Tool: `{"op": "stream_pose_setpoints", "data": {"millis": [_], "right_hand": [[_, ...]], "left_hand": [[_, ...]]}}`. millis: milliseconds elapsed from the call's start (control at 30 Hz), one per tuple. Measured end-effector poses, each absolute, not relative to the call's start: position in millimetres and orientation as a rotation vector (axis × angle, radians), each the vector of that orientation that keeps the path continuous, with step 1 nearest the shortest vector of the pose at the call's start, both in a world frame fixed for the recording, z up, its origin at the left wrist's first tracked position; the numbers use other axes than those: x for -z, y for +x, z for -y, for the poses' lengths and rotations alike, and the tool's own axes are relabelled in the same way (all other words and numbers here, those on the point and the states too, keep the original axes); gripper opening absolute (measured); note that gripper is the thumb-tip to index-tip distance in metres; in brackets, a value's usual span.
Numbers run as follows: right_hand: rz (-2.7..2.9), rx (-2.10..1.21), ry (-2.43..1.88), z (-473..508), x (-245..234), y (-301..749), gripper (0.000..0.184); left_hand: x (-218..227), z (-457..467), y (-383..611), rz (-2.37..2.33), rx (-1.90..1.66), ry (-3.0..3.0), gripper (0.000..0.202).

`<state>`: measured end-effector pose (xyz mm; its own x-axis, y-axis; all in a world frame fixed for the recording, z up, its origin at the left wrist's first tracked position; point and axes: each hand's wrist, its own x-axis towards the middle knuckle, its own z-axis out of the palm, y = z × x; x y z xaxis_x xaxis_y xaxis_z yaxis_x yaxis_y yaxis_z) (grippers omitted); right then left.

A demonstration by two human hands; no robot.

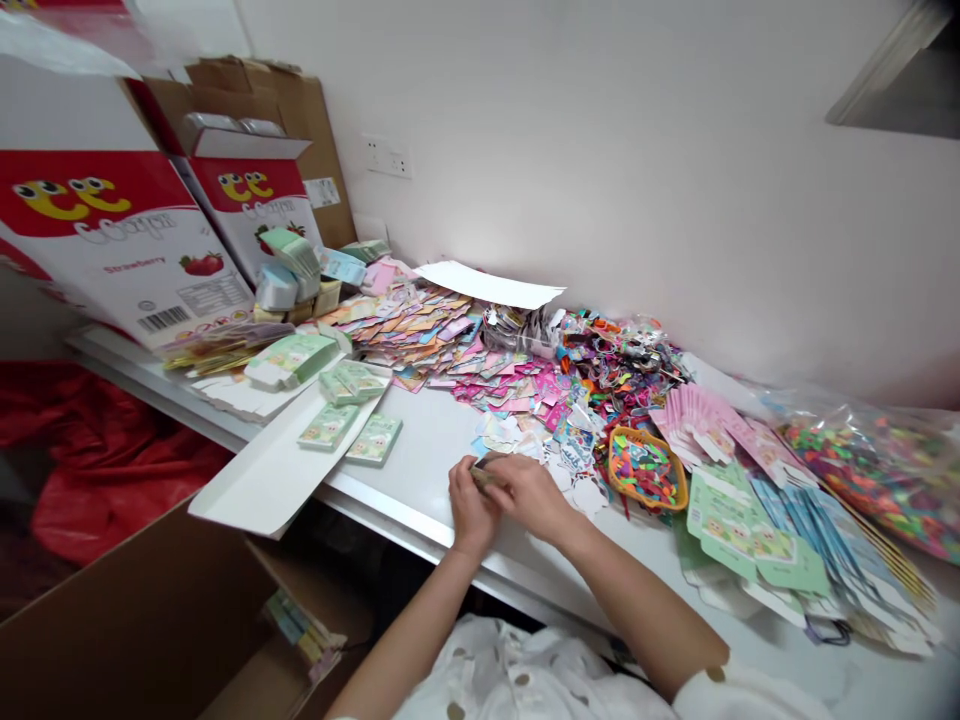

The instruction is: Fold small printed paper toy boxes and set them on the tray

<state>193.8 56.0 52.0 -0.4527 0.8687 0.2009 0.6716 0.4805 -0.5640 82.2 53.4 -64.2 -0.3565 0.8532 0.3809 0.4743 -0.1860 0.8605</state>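
My left hand [471, 515] and my right hand [531, 497] meet above the white table [420, 425] near its front edge. Both are closed around a small olive-brown and dark item [484, 475], mostly hidden by the fingers, so its kind does not show. Left of my hands, a small green printed box [374, 440] lies on the table. Another green box [328, 427] rests beside it on a long white cardboard piece [259, 480]. To the right, a yellow basket [680, 490] holds small colourful plastic pieces.
Piles of printed cards [420, 330] and colourful trinkets [626, 365] run along the wall. Flat green cartons [742, 525] and a clear bag of bright pieces [885, 470] lie to the right. Large red-and-white cartons [112, 220] stand left; an open brown box [135, 610] sits below.
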Motion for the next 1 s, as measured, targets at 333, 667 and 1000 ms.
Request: {"op": "stream_pose_setpoints", "data": {"millis": [333,667,1000], "right_hand": [[1.134,-1.561,-1.258,-74.9,-2.5,202.1,0.043],[1.375,-1.498,-1.198,-68.7,-7.8,200.2,0.037],[1.357,-1.247,-1.34,-69.4,10.1,182.9,0.028]], "left_hand": [[47.0,-39.9,67.7,-1.407,-1.408,1.395,0.067],[19.0,-38.7,30.8,-1.306,-1.235,1.225,0.038],[8.7,-49.3,47.9,-1.475,-1.179,1.035,0.023]]}}
